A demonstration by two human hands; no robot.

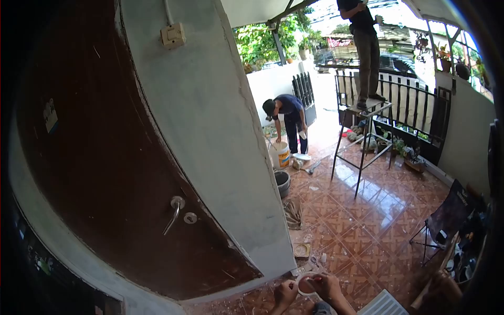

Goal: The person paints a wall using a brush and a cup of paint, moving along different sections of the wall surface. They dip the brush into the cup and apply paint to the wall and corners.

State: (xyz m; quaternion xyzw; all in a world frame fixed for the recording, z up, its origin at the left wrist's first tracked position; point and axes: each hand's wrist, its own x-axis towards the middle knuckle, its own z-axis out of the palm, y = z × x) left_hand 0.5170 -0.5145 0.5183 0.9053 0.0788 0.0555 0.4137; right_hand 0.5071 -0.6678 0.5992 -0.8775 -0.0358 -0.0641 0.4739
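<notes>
Low in the head view, my left hand [286, 292] is closed, its fingers curled at the left edge of a round, white-rimmed thing [301, 290]. My right hand [327, 286] overlaps the right side of the same thing, with its fingers bent over the rim. Reddish brown shows inside the rim, and I cannot tell whether it is a ring or a shallow container. Just beyond my hands, small light scraps and a little white object [323, 258] lie on the tiled floor.
A brown door [121, 173] and grey wall [210, 131] stand at left. One person bends over a white bucket [281, 155] near a dark bucket [282, 182]. Another stands on a metal scaffold [362, 136]. At right are a folding chair [449, 212] and white slatted panel [384, 303].
</notes>
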